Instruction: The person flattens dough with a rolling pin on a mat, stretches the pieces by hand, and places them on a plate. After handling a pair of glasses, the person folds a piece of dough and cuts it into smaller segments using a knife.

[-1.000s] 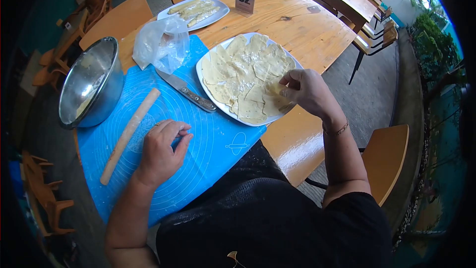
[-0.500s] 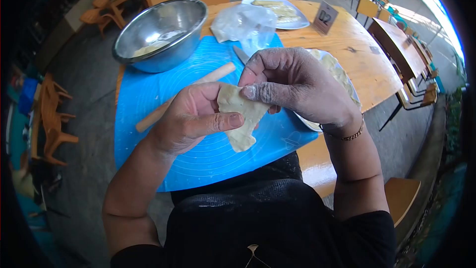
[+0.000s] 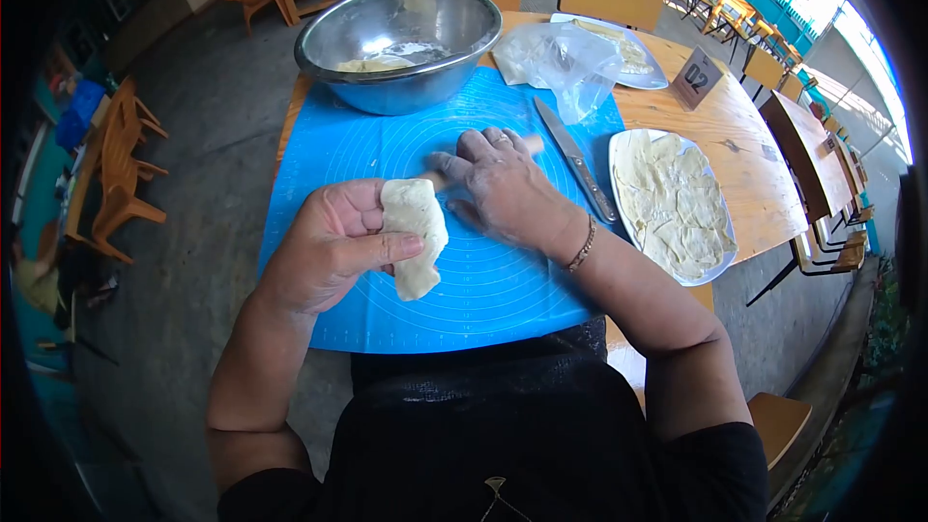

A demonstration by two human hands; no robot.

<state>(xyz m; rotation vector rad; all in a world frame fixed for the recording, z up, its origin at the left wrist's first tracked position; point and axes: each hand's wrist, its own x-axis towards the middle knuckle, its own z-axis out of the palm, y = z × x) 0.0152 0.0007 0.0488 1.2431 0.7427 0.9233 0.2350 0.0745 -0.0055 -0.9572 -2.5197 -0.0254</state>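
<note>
Right hand [image 3: 498, 184] has dropped, fingers spread, onto the rolling pin [image 3: 533, 144]; left hand [image 3: 333, 244] pinches dough [image 3: 411, 215].

the flat rectangular mat [image 3: 464, 300] is bright blue with fine white rings; the wooden tabletop [image 3: 749, 169] is honey-orange, its grain darker; the shaped dough piece [image 3: 411, 222] is pale cream.

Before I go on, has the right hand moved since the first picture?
Yes: judged against the near plate, the right hand has gone left, off it, onto the rolling pin.
</note>
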